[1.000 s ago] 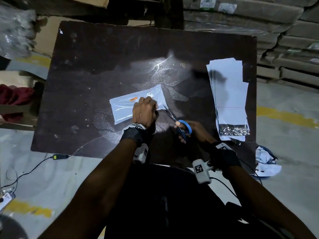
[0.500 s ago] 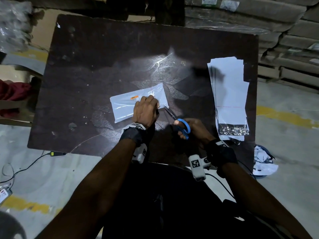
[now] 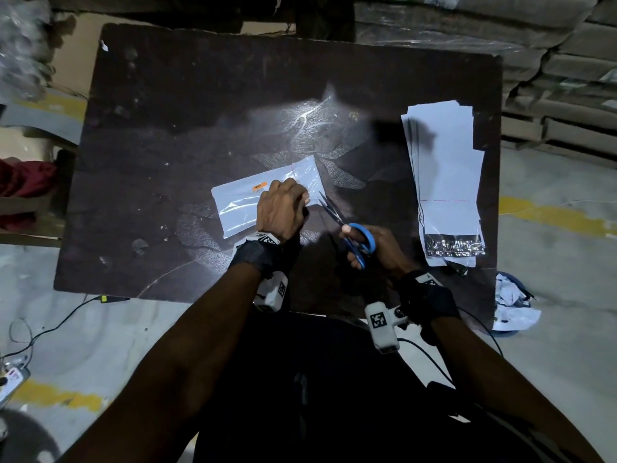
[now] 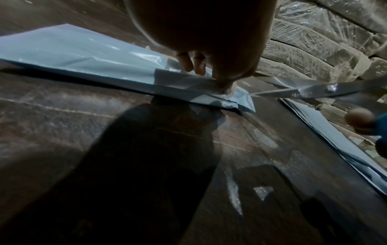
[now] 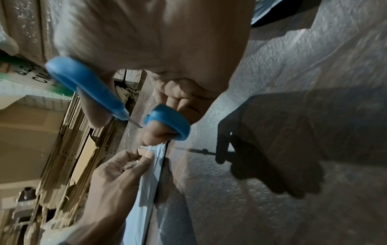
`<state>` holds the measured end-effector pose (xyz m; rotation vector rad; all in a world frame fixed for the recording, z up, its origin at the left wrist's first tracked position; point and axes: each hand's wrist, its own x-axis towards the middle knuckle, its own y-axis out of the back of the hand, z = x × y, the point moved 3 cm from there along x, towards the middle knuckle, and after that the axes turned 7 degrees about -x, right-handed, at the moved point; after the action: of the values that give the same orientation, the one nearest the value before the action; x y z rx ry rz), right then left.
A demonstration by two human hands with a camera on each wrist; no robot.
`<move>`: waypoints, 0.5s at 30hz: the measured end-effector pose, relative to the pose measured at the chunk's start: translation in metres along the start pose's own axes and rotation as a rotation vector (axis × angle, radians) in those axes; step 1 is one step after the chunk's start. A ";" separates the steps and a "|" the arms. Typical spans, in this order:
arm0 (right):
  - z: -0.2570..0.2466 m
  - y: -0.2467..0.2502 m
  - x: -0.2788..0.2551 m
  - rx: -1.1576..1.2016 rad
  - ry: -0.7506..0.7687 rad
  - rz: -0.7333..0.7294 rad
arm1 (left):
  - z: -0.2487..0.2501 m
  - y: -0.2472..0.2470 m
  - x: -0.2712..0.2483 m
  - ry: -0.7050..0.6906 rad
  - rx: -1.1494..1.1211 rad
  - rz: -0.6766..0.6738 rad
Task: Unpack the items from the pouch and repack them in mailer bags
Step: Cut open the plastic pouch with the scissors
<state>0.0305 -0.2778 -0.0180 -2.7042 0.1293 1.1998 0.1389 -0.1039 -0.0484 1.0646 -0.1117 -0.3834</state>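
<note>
A white plastic pouch [image 3: 240,208] with an orange label lies flat in the middle of the dark table [image 3: 167,111]. My left hand [image 3: 300,203] presses down on its right part. In the left wrist view that left hand [image 4: 222,83] pinches the pouch [image 4: 73,53] at its near edge. My right hand [image 3: 355,243] grips blue-handled scissors [image 3: 362,240], thumb and fingers through the loops [image 5: 167,123]. The steel blades [image 4: 293,92] are slightly apart, and their tips sit at the pouch's right end just beside my left fingers. What the pouch holds is hidden.
A stack of white mailer bags [image 3: 444,168] with a silver strip at its near end lies along the table's right side. Crumpled white plastic [image 3: 510,302] sits on the floor by the near right corner. Wrapped cardboard stacks [image 3: 551,78] rise behind the table.
The scissors' tips have edged a little closer to the pouch's right end. My left hand keeps its hold on the pouch in the same spot.
</note>
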 end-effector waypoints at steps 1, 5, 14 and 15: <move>-0.001 -0.001 0.000 0.006 0.002 -0.006 | -0.001 0.000 0.000 -0.002 -0.018 0.005; -0.005 -0.004 0.003 0.019 0.001 -0.006 | 0.000 -0.001 -0.002 -0.039 -0.045 0.009; -0.001 -0.007 0.008 0.071 0.018 0.044 | 0.005 -0.004 -0.008 -0.070 -0.090 0.014; 0.000 -0.008 0.008 0.062 0.027 0.063 | 0.005 -0.004 -0.008 -0.068 -0.095 0.008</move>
<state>0.0372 -0.2702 -0.0230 -2.6813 0.2525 1.1564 0.1295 -0.1066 -0.0486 0.9570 -0.1566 -0.4136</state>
